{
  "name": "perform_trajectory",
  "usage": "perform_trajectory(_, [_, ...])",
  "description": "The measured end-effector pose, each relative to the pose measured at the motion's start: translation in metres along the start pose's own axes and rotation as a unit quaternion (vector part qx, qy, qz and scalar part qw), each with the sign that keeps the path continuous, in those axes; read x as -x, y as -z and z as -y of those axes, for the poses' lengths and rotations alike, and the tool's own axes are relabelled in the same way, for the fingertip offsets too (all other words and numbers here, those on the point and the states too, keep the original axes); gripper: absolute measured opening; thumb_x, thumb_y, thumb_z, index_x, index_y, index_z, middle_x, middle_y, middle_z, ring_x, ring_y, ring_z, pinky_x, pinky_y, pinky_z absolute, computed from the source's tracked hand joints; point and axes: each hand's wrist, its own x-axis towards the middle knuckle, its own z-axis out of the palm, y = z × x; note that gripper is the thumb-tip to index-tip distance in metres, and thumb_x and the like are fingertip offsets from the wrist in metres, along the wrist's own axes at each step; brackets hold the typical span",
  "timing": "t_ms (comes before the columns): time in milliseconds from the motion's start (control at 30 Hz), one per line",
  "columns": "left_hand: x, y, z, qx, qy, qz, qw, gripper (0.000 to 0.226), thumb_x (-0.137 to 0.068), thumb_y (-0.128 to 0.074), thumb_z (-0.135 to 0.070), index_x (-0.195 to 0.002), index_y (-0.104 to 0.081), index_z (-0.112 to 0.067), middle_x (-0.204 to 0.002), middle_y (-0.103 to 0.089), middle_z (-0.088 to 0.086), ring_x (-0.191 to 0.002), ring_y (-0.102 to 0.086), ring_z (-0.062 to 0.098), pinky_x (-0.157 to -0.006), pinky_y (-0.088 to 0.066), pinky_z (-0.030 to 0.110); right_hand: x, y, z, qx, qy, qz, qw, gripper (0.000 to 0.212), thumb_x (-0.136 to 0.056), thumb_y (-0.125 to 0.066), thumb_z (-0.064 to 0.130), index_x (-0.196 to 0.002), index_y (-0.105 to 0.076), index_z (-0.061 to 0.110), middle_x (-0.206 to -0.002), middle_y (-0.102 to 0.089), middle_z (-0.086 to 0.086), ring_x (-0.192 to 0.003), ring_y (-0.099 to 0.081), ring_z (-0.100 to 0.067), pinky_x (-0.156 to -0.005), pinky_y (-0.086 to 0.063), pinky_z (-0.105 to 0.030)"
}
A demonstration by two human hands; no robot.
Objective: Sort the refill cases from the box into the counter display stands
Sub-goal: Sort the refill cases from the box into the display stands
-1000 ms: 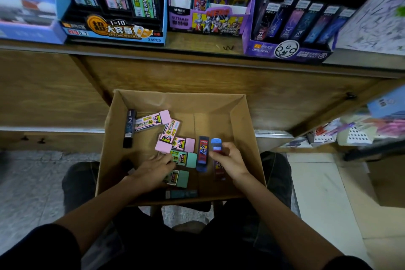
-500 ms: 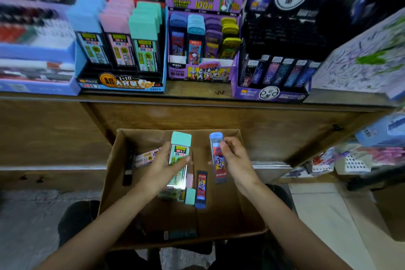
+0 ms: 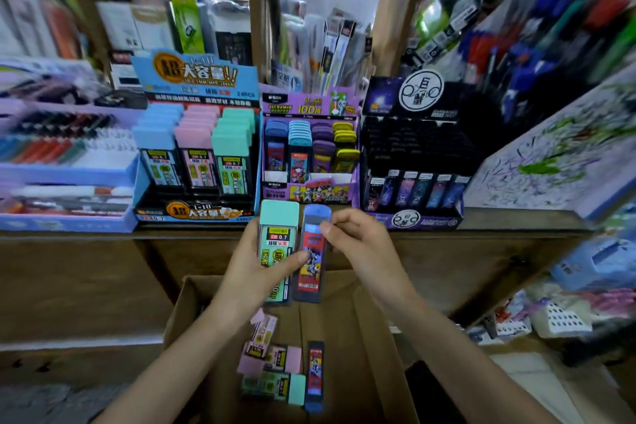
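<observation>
My left hand (image 3: 254, 272) grips a wide mint-green refill case (image 3: 277, 237), held upright just below the counter edge. Beside it my right hand (image 3: 358, 244) pinches a slim blue-capped refill case (image 3: 311, 272) with a red picture label. Both cases hang above the cardboard box (image 3: 371, 354), which holds pink, mint and slim blue cases (image 3: 275, 368). On the counter stand a blue display stand (image 3: 196, 210) with blue, pink and mint cases, a purple display stand (image 3: 309, 189) with slim cases, and a dark display stand (image 3: 413, 217).
A wooden counter edge (image 3: 103, 237) runs across the view. Pen trays (image 3: 65, 182) stand at the left, a scribbled test pad (image 3: 550, 162) at the right. Packaged stationery fills the shelves behind, and more goods lie on a lower shelf (image 3: 550, 320) to the right.
Both hands have lifted their cases out of the box and up to the counter edge. The view has tilted upward, so the stands and back shelves now show.
</observation>
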Motion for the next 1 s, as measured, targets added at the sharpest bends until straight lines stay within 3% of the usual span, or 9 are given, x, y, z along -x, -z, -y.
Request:
perform_trajectory(133, [-0.009, 0.005, -0.016, -0.003, -0.019, 0.001, 1.000, 0.049, -0.063, -0.074, -0.021, -0.105, -0.051, -0.029, -0.091, -0.070, -0.021, -0.082, -0.068, 0.001, -0.059, -0.051, 0.011, -0.024, 0.012, 0.038, 0.086, 0.055, 0.041, 0.994, 0.007, -0.090, -0.061, 0.021, -0.087, -0.060, 0.027, -0.090, -0.065, 0.007, -0.084, -0.062, -0.002, -0.070, -0.053, -0.019])
perform_trajectory(267, [-0.014, 0.012, -0.027, -0.017, -0.027, -0.004, 0.999, 0.046, -0.065, -0.073, -0.025, -0.106, -0.052, -0.029, -0.092, -0.071, -0.016, -0.080, -0.069, 0.003, -0.060, -0.051, 0.013, -0.047, 0.011, 0.070, 0.172, 0.049, 0.100, 0.979, 0.012, -0.086, -0.066, 0.012, -0.083, -0.061, 0.023, -0.085, -0.062, -0.002, -0.079, -0.063, -0.023, -0.070, -0.054, -0.037])
perform_trajectory(467, [-0.013, 0.034, -0.028, 0.032, -0.041, -0.048, 0.997, 0.022, -0.088, -0.054, -0.015, -0.107, -0.051, -0.007, -0.074, -0.069, 0.016, -0.062, -0.067, 0.025, -0.059, -0.057, 0.030, -0.086, 0.028, 0.111, 0.157, 0.127, 0.010, 0.979, 0.018, -0.081, -0.068, 0.001, -0.080, -0.062, 0.019, -0.078, -0.061, 0.000, -0.064, -0.060, -0.007, -0.061, -0.051, -0.017])
perform_trajectory(633, [-0.007, 0.049, -0.027, 0.025, -0.039, -0.068, 0.997, 0.022, -0.087, -0.056, -0.018, -0.106, -0.054, -0.009, -0.075, -0.070, 0.015, -0.061, -0.067, 0.024, -0.054, -0.052, 0.022, -0.112, 0.005, 0.108, 0.198, 0.154, -0.024, 0.968, 0.015, -0.083, -0.068, 0.006, -0.082, -0.059, 0.019, -0.085, -0.062, 0.002, -0.079, -0.063, -0.019, -0.075, -0.052, -0.030])
perform_trajectory(800, [0.002, 0.065, -0.027, 0.012, -0.035, -0.079, 0.996, 0.027, -0.083, -0.057, -0.026, -0.106, -0.056, -0.012, -0.078, -0.071, 0.015, -0.063, -0.068, 0.026, -0.056, -0.054, 0.024, -0.134, -0.023, 0.102, 0.267, 0.204, -0.039, 0.941, 0.007, -0.087, -0.065, 0.009, -0.093, -0.063, 0.011, -0.092, -0.065, 0.001, -0.076, -0.064, -0.012, -0.069, -0.046, -0.019])
perform_trajectory(900, [0.007, 0.073, -0.027, 0.018, -0.034, -0.088, 0.995, 0.027, -0.081, -0.057, -0.026, -0.103, -0.057, -0.012, -0.076, -0.070, 0.017, -0.060, -0.067, 0.025, -0.053, -0.053, 0.024, -0.141, -0.029, 0.095, 0.338, 0.221, -0.018, 0.914, 0.009, -0.086, -0.065, 0.009, -0.094, -0.064, 0.011, -0.092, -0.067, -0.004, -0.076, -0.056, -0.012, -0.072, -0.043, -0.024])
perform_trajectory(1000, [0.009, 0.079, -0.026, 0.013, -0.038, -0.092, 0.995, 0.024, -0.082, -0.056, -0.025, -0.101, -0.057, -0.011, -0.075, -0.070, 0.016, -0.059, -0.066, 0.025, -0.053, -0.053, 0.024, -0.143, -0.031, 0.083, 0.393, 0.228, 0.003, 0.891, 0.010, -0.086, -0.065, 0.012, -0.096, -0.064, 0.012, -0.096, -0.066, -0.004, -0.088, -0.057, -0.018, -0.081, -0.047, -0.035])
